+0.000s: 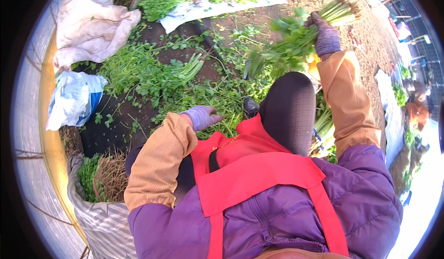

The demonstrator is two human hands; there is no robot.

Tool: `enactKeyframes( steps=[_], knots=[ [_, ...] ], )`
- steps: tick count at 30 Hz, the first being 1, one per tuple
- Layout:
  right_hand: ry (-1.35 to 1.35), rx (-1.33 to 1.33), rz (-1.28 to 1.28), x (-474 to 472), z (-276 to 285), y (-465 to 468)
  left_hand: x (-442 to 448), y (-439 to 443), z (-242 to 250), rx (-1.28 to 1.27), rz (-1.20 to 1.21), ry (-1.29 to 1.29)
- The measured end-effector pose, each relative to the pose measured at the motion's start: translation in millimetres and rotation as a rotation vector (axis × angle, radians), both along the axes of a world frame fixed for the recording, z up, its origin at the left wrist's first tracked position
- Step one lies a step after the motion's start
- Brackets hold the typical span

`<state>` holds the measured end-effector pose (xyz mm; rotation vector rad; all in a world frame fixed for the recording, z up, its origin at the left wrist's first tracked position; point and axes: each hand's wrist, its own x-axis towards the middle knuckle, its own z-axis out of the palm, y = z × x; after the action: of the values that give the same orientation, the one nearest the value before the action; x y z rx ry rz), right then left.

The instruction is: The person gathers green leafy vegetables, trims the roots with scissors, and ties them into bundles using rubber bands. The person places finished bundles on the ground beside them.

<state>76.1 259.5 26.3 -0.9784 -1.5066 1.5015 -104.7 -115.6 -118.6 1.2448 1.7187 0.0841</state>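
My right hand (324,33), in a purple-grey knit glove, is closed around a bunch of leafy celery-like greens (298,46). It is lifted at the upper right, its pale stalks and brown root ends pointing up and right, its leaves hanging blurred to the left. My left hand (203,117), gloved alike, hovers empty before my lap, thumb and fingers slightly apart. Beneath it spreads a layer of loose green stems and leaves (211,98). A small heap of greens with aligned pale stalks (189,68) lies farther forward on the ground.
More greens (166,2) lie on a white sheet (222,11) ahead. To the left are a pale crumpled cloth (93,30), a white-and-blue plastic bag (74,98), and a striped cloth (104,221) around bundled greens with roots (112,175). Tied bundles (324,127) sit beside my right leg.
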Motion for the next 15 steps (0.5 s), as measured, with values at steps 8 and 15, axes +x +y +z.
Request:
enactKeyframes(
  steps=[8, 15],
  knots=[
    [-1.393, 0.584, -0.103, 102, -62, 40, -6, 12, -1, 0.034, 0.092, -0.006],
    [-1.556, 0.241, 0.416, 41, -218, -8, -10, 14, -23, -0.167, 0.126, -0.002]
  ],
)
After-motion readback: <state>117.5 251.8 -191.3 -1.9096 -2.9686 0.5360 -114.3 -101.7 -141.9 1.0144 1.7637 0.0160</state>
